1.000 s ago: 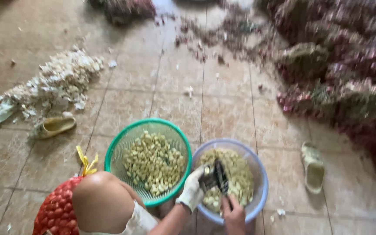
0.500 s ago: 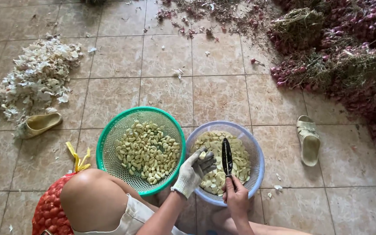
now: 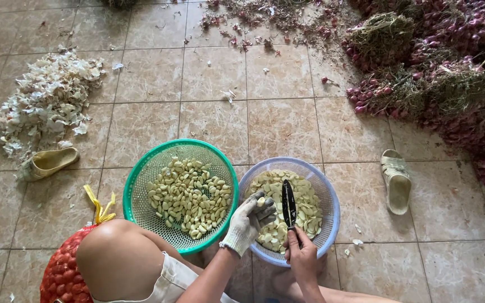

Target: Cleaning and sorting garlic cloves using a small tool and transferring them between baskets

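Both hands sit slightly lower than before. Gloved left hand (image 3: 248,221) pinches a pale garlic clove (image 3: 261,201) over the blue mesh basket (image 3: 326,191). Bare right hand (image 3: 302,258) grips a dark knife (image 3: 288,203).

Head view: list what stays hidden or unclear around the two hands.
- Clove in the white-gloved left hand: curled fingers cover it.
- Black knife handle: buried in the bare right hand.
- Red mesh sack: cut by the bottom edge, knee overlaps.
- Pale blue plastic basket bottom: under cloves.
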